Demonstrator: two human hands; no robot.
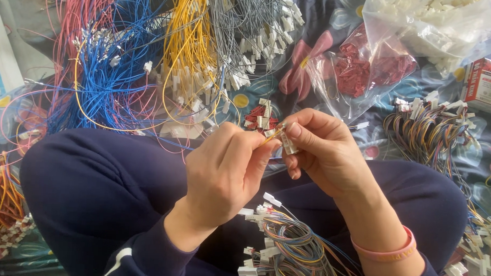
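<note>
Yellow wire pinched in left hand, tip at white plug gripped by right hand, both above lap. Risk: pin bends or misses slot if angle's off; loose bundle in lap could snag.

Wire bundles on floral cloth

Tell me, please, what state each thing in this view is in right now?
Left hand: pinching a yellow wire.
Right hand: gripping a white connector.
Yellow wire: tip at the connector, whether seated I cannot tell.
Red-parts bag: lying on the cloth, whether open I cannot tell.
White-parts bag: full, resting behind it.
Lap bundle: loose, connectors fitted.
Wristband: on the right wrist.
</note>
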